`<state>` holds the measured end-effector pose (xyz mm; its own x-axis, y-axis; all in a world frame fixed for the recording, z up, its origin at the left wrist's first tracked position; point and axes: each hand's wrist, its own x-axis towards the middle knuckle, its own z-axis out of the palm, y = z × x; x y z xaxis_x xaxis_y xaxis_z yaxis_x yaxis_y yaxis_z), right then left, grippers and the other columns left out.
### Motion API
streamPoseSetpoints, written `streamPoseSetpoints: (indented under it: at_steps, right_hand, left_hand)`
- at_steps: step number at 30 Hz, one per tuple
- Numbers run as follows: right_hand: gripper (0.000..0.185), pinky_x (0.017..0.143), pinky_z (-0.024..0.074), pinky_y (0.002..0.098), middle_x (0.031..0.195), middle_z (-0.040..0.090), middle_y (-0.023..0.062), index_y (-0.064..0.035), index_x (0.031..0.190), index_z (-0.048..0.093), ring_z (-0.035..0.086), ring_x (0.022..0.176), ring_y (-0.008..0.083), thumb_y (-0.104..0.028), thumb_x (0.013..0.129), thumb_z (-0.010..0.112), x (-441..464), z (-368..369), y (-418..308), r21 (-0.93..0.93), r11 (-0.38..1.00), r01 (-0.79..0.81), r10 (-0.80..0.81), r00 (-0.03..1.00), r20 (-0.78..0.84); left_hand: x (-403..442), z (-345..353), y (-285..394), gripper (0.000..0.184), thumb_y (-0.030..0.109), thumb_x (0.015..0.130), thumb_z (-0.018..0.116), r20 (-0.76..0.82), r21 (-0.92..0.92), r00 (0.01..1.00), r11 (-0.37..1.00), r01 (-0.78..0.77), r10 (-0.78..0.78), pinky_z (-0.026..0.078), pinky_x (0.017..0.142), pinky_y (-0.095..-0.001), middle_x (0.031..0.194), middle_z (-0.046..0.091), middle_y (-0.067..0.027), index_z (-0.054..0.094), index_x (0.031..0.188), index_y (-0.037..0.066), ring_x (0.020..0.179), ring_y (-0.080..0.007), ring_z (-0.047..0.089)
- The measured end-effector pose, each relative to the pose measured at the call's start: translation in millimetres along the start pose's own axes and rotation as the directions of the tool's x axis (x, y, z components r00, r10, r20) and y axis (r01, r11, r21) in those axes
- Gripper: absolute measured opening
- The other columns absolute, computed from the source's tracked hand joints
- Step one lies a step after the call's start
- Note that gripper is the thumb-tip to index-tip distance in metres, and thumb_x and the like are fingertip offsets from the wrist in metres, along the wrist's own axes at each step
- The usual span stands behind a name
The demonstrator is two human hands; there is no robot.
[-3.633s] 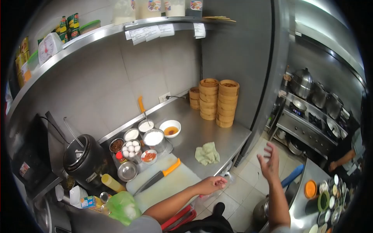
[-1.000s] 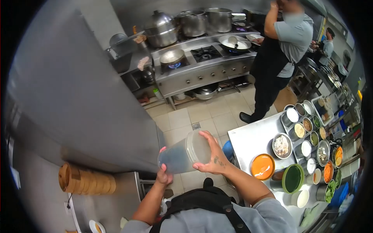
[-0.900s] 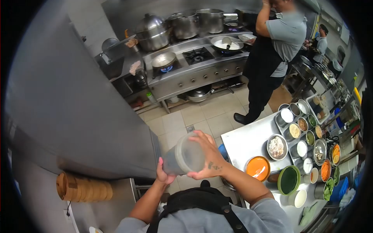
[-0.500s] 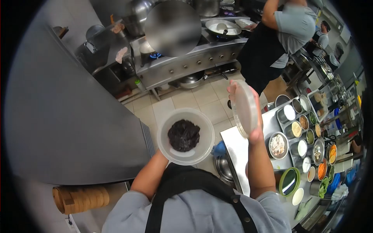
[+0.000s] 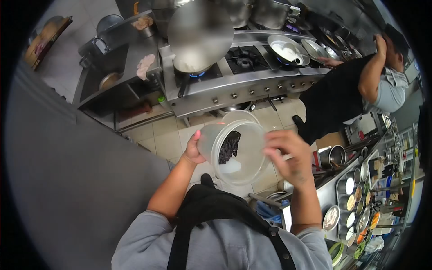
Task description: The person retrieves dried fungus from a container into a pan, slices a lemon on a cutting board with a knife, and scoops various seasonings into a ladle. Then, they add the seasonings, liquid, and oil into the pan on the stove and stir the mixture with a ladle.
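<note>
Translucent plastic tub, in front of stove; long axis tilted, mouth toward right hand; dark contents inside. Left hand: fingers grasping tub's closed end. Right: fingers blurred, grip cannot be told.

Commercial kitchen (gas stove, pots)

A pan sat over a lit flame on the far stove. A person stood at far right; metal containers stood nearer, at right.

Pan on stove, tub in front
</note>
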<state>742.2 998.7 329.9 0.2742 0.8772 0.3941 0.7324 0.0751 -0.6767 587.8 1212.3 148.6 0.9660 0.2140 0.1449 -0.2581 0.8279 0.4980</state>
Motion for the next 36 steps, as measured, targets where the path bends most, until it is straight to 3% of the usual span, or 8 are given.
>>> streamPoseSetpoints:
  at_steps: [3,7,12,19,26,28,31,36]
  right_hand:
    - [0.020,0.059,0.0517,0.0290,0.101,0.067,0.0134,-0.0023,0.091,0.064,0.067,0.075,0.0206,-0.014,0.075,0.065,66.2,44.1,-5.0,-0.472,0.784,0.403,-0.246,0.900,0.359]
    - [0.025,0.058,0.0528,0.0316,0.087,0.066,0.0150,-0.0015,0.089,0.065,0.069,0.071,0.0203,-0.013,0.067,0.066,121.6,100.2,32.9,-0.581,0.615,0.534,-0.125,0.793,0.596]
    - [0.024,0.058,0.0526,0.0352,0.078,0.066,0.0155,-0.0008,0.089,0.064,0.068,0.068,0.0240,-0.013,0.068,0.066,177.8,122.4,52.3,-0.435,0.599,0.672,-0.429,0.729,0.534]
    - [0.023,0.067,0.0499,0.0451,0.080,0.064,0.0156,-0.0063,0.104,0.061,0.062,0.074,0.0386,-0.013,0.082,0.064,285.2,107.4,39.9,-0.056,0.838,0.543,-0.399,0.679,0.616]
    - [0.025,0.060,0.0470,0.0357,0.078,0.065,0.0151,-0.0042,0.104,0.061,0.063,0.064,0.0265,-0.014,0.082,0.066,386.8,92.5,80.0,0.264,0.934,0.242,-0.358,0.639,0.681]
    - [0.022,0.060,0.0476,0.0374,0.079,0.065,0.0147,-0.0048,0.100,0.061,0.064,0.068,0.0287,-0.014,0.081,0.066,407.4,96.0,94.1,0.275,0.907,0.319,-0.417,0.590,0.692]
    - [0.018,0.061,0.0495,0.0420,0.075,0.065,0.0144,-0.0032,0.088,0.061,0.065,0.071,0.0334,-0.018,0.079,0.066,415.8,119.4,117.1,0.158,0.611,0.776,-0.618,0.343,0.707]
    - [0.024,0.062,0.0505,0.0408,0.077,0.064,0.0157,-0.0025,0.091,0.062,0.066,0.068,0.0312,-0.016,0.073,0.068,428.7,142.0,150.4,0.257,0.438,0.862,-0.620,0.082,0.780]
  left_hand:
    - [25.2,-25.1,40.6,0.085,0.058,0.084,0.059,0.034,0.059,0.999,0.998,-0.005,0.003,0.039,0.106,-0.0426,0.136,0.049,-0.0147,0.033,0.142,0.002,0.124,-0.0254,0.050]
    - [37.9,-49.5,65.3,0.087,0.059,0.083,0.060,-0.121,0.110,0.993,0.994,0.008,0.006,0.036,0.108,-0.0418,0.139,0.046,-0.0145,0.032,0.143,0.001,0.127,-0.0253,0.048]
    - [36.3,-76.6,96.0,0.087,0.059,0.083,0.059,-0.177,0.104,0.981,0.992,-0.066,0.083,0.035,0.109,-0.0417,0.140,0.046,-0.0144,0.033,0.143,0.001,0.127,-0.0261,0.047]
    - [52.5,-127.5,138.1,0.082,0.067,0.086,0.044,-0.204,0.031,0.955,0.976,-0.214,0.216,0.037,0.107,-0.0495,0.139,0.046,-0.0167,0.037,0.141,0.006,0.126,-0.0317,0.048]
    - [104.6,-119.7,165.1,0.078,0.063,0.088,0.046,-0.313,0.119,0.773,0.831,-0.544,0.551,0.037,0.106,-0.0489,0.135,0.050,-0.0169,0.041,0.138,0.004,0.125,-0.0319,0.049]
    - [120.8,-127.0,168.2,0.079,0.064,0.088,0.046,-0.373,0.157,0.716,0.801,-0.578,0.590,0.037,0.106,-0.0490,0.135,0.050,-0.0174,0.041,0.137,0.003,0.124,-0.0327,0.049]
    - [137.9,-140.2,162.4,0.081,0.065,0.087,0.047,-0.435,0.185,0.664,0.782,-0.596,0.609,0.041,0.103,-0.0479,0.131,0.053,-0.0175,0.041,0.137,0.002,0.119,-0.0334,0.053]
    - [160.6,-147.3,150.2,0.083,0.066,0.086,0.048,-0.534,0.257,0.509,0.704,-0.662,0.675,0.044,0.100,-0.0476,0.125,0.058,-0.0183,0.042,0.136,0.001,0.112,-0.0338,0.058]
